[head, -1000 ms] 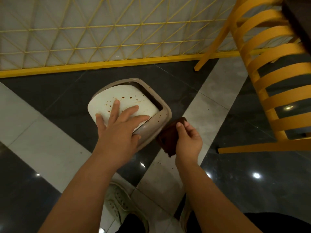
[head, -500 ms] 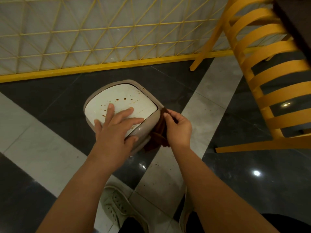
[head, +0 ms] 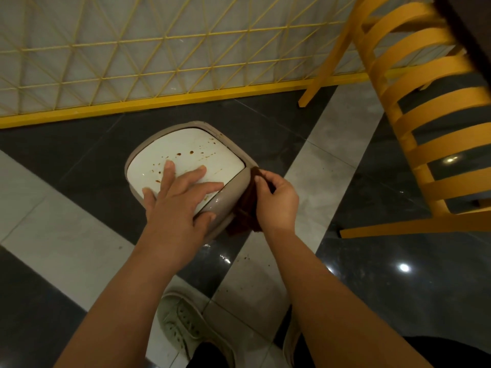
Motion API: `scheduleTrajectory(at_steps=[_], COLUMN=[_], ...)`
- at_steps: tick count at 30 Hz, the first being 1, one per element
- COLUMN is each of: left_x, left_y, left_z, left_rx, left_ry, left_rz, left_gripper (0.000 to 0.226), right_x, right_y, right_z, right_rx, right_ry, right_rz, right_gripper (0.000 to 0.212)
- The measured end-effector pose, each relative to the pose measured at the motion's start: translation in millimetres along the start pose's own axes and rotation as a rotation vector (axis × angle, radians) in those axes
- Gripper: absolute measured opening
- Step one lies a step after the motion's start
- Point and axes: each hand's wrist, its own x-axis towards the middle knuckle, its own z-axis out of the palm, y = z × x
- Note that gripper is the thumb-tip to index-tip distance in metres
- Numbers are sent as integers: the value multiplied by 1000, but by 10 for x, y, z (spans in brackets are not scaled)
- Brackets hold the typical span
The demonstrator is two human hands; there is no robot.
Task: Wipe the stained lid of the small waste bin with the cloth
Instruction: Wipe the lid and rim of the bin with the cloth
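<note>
A small beige waste bin stands on the floor, and its white lid is spattered with brown stains. My left hand lies flat on the near part of the lid, fingers spread, thumb over the beige rim. My right hand pinches a dark brown cloth and presses it against the bin's right side, just below the rim. Part of the cloth hangs down between the bin and my hand.
A yellow slatted chair stands close on the right, with one leg reaching behind the bin. A yellow lattice screen runs along the back. My white shoe is on the tiled floor below, with brown drips nearby.
The lid swung from tilted open to level under my left hand. My right hand brought the cloth from beside the bin up against its right side.
</note>
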Motion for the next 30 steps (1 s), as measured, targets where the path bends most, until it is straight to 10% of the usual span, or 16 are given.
scheduleTrajectory(at_steps=[16, 24, 30], left_x=[-12, -3, -40], left_y=[13, 13, -40], left_z=[17, 15, -57], left_rx=[-27, 21, 178], left_ry=[36, 14, 8], left_rz=[-2, 20, 74], left_gripper=[47, 46, 70], right_x=[-337, -1236, -859], right_y=[183, 542, 500], right_z=[-28, 430, 6], right_rx=[-102, -257, 106], right_ry=[-44, -418, -102], right_rz=[-61, -123, 329], right_gripper=[22, 19, 12])
